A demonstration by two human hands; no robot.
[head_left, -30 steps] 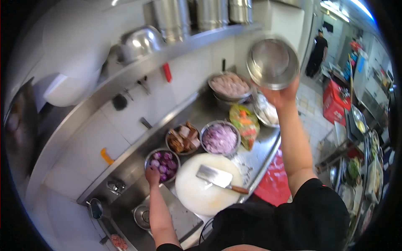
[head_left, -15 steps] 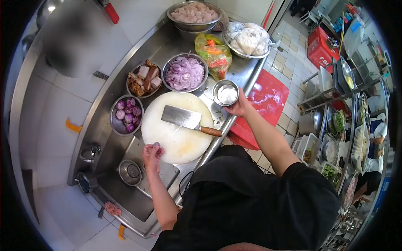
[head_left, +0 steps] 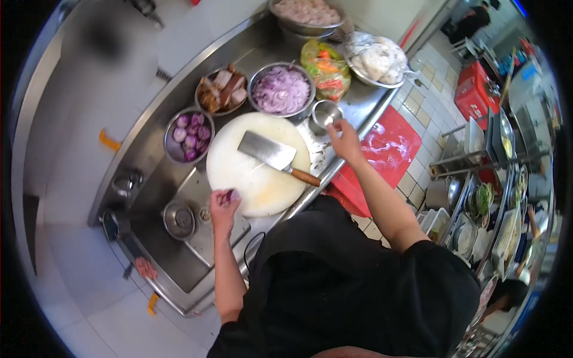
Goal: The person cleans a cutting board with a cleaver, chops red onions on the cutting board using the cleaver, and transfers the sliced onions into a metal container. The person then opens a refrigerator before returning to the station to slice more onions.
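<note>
My left hand [head_left: 224, 210] is closed on a small purple onion [head_left: 231, 196], over the near left edge of the round white chopping board [head_left: 262, 197]. At the board's far right, the fingers of my right hand [head_left: 345, 142] grip the near rim of a small metal cup [head_left: 323, 111]. The cup is at the counter, beside the bowl of sliced onion. A cleaver [head_left: 267, 150] with a wooden handle lies on the board, its handle towards the counter's front edge. Whole peeled purple onions [head_left: 190, 136] fill a metal bowl to the left; sliced onion [head_left: 282, 90] fills another behind the board.
Bowls of roasted meat [head_left: 224, 89], pale raw meat [head_left: 307, 11] and a bagged white mass [head_left: 379, 59] line the counter with a bag of peppers [head_left: 327, 70]. A sink with a metal strainer [head_left: 179, 219] lies left. A red stool [head_left: 391, 149] stands right.
The metal cup has moved away from me to beside the sliced onion bowl, and my right hand has shifted to its near rim. My left hand has turned, showing the onion more. The view has shifted.
</note>
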